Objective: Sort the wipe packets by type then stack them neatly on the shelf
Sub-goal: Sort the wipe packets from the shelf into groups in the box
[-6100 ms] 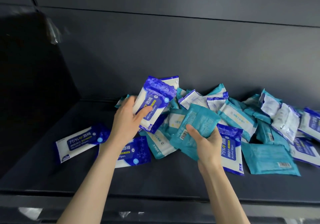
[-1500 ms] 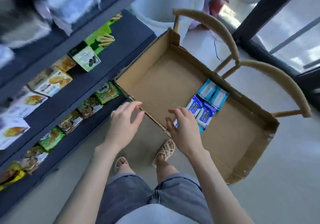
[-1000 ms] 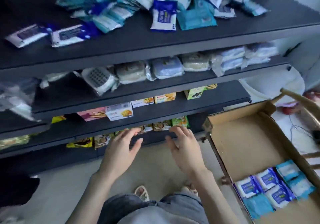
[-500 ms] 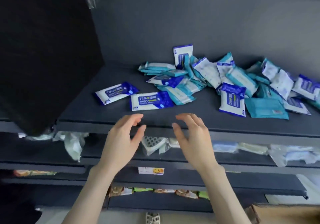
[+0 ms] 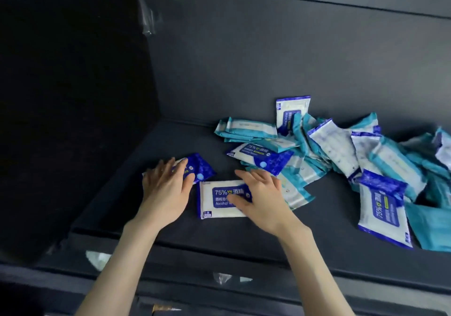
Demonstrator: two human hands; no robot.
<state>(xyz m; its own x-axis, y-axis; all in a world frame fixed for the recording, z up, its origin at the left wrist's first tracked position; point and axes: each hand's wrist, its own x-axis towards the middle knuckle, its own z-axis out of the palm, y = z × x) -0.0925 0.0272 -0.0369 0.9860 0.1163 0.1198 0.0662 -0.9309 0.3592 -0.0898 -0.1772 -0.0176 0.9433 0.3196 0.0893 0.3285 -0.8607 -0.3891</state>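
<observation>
Starting at the front lip of the shelf point(image 5: 117, 208), both forearms reach in to the left of the heap point(image 5: 341, 149) of wipe packets. The right hand point(image 5: 263, 198) lies with fingers spread on a blue alcohol packet point(image 5: 219, 201) just left of the heap, thumb on its printed face, pressing rather than clasping. The left hand point(image 5: 166, 188), farther left of the heap, rests with straight fingers on a second blue packet point(image 5: 201, 166); nothing is lifted. These two lie side by side, not one on the other, and look like the bare start of a blue group. By my reading the sort has hardly begun: the heap mixes teal packets point(image 5: 246, 129) with blue ones, tumbled over each other, and no neat stack shows. At the heap's back, an upright blue packet point(image 5: 291, 113) leans on the rear wall.
</observation>
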